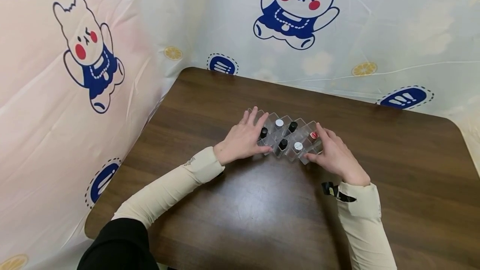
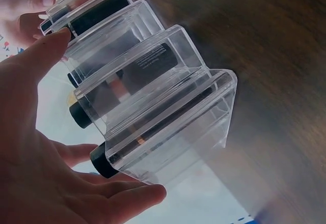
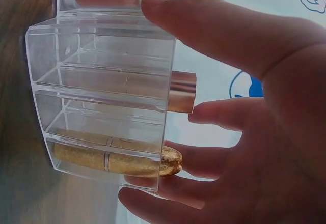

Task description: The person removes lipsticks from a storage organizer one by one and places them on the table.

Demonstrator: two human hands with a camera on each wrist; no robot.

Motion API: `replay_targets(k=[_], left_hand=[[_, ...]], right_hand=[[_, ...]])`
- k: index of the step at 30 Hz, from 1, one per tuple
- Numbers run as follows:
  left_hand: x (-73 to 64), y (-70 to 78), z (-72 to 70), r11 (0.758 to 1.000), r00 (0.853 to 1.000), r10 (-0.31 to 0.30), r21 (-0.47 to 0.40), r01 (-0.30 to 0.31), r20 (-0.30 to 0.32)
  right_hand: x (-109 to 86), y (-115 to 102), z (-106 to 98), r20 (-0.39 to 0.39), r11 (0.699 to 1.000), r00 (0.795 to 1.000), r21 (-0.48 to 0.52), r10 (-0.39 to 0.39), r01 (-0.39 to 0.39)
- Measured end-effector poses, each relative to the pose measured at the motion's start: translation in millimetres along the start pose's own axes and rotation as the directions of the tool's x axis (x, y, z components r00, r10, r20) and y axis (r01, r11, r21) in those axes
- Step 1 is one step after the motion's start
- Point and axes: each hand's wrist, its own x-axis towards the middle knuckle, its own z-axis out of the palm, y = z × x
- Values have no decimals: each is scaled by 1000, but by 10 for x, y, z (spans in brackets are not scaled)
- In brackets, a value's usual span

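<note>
A clear zigzag-edged lipstick organizer (image 1: 305, 130) stands on the brown table with several lipsticks in its slots. White (image 1: 279, 123), black (image 1: 293, 126) and red (image 1: 313, 136) tops poke up from it. My left hand (image 1: 241, 138) holds its left end, thumb on the near side and fingers spread over the far side. At the opposite end, my right hand (image 1: 337, 155) grips it between thumb and fingers. The left wrist view shows a black-capped tube (image 2: 104, 163) beside the left fingers. A gold lipstick (image 3: 117, 160) and a copper cap (image 3: 182, 91) appear in the right wrist view.
The wooden table (image 1: 240, 203) extends around the organizer on all sides. Printed cloth (image 1: 225, 16) with cartoon bears hangs behind it and along the left. A black strap (image 1: 331, 188) sits at the right wrist.
</note>
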Motion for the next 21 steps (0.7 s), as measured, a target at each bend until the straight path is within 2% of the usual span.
replay_targets(k=[6, 10, 12, 16, 18, 21], left_hand=[[23, 9, -40, 998, 1000, -19, -54, 20, 8], [36, -15, -61, 987, 998, -40, -156, 46, 42], [38, -49, -70, 970, 998, -26, -241, 37, 52], [33, -165, -78, 930, 999, 47, -366, -36, 21], [28, -232, -70, 914, 999, 51, -402, -50, -8], [26, -318, -38, 891, 999, 23, -452, -42, -47]], right_hand=[[22, -1, -30, -7, 1000, 1000, 14, 9, -9], [26, 12, -31, -20, 999, 1000, 32, 10, -9], [19, 25, -27, -28, 999, 1000, 45, 9, -8], [-11, 74, -32, -27, 996, 1000, 85, 4, -1], [-31, 113, -52, -30, 994, 1000, 110, 3, 1], [-71, 192, -103, -61, 987, 998, 158, 1, 9]])
